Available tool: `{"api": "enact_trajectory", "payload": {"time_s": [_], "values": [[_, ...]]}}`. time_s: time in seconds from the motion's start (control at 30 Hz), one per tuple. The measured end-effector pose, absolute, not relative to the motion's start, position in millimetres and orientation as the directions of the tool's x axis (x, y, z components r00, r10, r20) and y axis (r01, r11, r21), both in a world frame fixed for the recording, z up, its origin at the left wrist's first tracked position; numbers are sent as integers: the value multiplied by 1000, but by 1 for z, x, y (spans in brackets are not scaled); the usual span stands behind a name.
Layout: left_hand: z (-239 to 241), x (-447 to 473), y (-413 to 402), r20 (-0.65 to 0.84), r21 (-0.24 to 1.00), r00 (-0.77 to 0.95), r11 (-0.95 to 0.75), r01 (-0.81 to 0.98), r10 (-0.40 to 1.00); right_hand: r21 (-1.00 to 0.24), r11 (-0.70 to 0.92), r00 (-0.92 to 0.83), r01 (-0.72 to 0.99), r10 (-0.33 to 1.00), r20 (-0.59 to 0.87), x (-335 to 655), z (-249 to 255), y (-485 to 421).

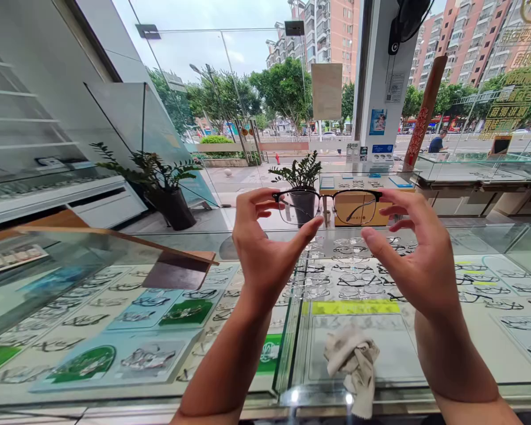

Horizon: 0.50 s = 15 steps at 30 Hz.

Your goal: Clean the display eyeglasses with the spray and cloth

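A pair of eyeglasses (pixel 327 195) with a dark upper rim and clear lenses is held up level in front of me, above the glass counter. My left hand (pixel 263 245) grips its left end, fingers behind the frame and thumb below the left lens near the bridge. At the right end, the fingers of my right hand (pixel 418 251) hold the frame by its corner, with the thumb apart below the right lens. The folded temples show through the lenses. Below, a crumpled beige cloth (pixel 354 360) lies on the countertop between my forearms.
Beneath the glass counter (pixel 301 354) several rows of eyeglasses (pixel 354 277) are laid out. A mirror-like board (pixel 177 268) with a wooden edge stands at left. Potted plants (pixel 172 206) stand beyond the counter. A person (pixel 437 141) is far off at right, past more showcases (pixel 478 171).
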<state>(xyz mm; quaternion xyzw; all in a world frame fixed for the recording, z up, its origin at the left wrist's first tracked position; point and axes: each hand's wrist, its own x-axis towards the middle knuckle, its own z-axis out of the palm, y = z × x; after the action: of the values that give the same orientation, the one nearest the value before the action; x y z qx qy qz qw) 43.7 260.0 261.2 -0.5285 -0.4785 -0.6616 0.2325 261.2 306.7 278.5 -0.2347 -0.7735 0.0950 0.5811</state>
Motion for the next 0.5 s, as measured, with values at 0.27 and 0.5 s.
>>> {"api": "enact_trajectory", "payload": {"time_s": [0.27,0.5], "values": [[261,43,261,918,397,-344,-412,820,200,-415,870,-221,266,474,853,262,277,308],[260,43,262,919,395,-342,-420,817,198,-405,871,-202,280,465,862,261,278,308]]}}
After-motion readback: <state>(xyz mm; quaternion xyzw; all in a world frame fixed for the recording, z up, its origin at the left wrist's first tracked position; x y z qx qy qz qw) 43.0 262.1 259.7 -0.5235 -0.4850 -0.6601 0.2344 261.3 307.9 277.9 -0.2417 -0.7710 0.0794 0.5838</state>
